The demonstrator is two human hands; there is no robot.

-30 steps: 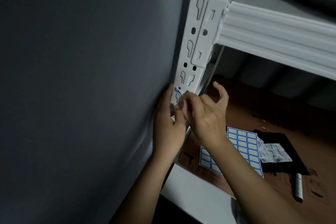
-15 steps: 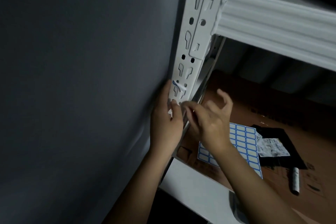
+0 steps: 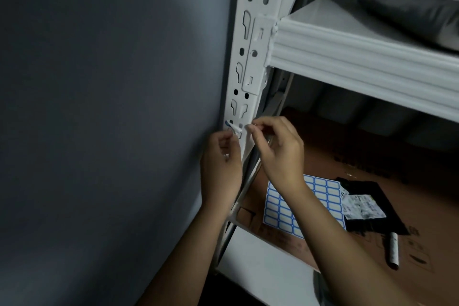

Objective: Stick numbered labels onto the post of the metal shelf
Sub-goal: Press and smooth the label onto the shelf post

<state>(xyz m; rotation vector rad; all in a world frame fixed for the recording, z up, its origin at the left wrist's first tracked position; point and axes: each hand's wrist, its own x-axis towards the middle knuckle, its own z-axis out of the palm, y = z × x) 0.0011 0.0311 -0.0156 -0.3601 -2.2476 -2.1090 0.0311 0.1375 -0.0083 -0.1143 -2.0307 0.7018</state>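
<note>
A dark grey wall (image 3: pixel 106 107) runs right up against the white slotted post (image 3: pixel 244 77) of the metal shelf, leaving no room on that side. To the right a ribbed white shelf beam (image 3: pixel 360 59) hooks into the post, with something dark and rounded (image 3: pixel 409 10) lying on the board above it. On the level below, brown cardboard (image 3: pixel 372 156) covers the board, and on it lie a sheet of blue-bordered labels (image 3: pixel 320 194), partly hidden behind the right forearm, a black packet (image 3: pixel 372 216) with a crumpled printed slip (image 3: pixel 360 206) on top, and a grey marker (image 3: pixel 393 249) nearer the front edge. Both arms reach up from below, hands raised in front of the post just under its keyhole slots. The left hand (image 3: pixel 221 169) has its fingers curled and pinches one end of a small blue-edged label (image 3: pixel 233 128) against the post's face. The right hand (image 3: pixel 278 146) pinches something small and white between thumb and forefinger at the post's right edge, the other fingers loosely bent; whether that is the label's far end, I cannot tell.
</note>
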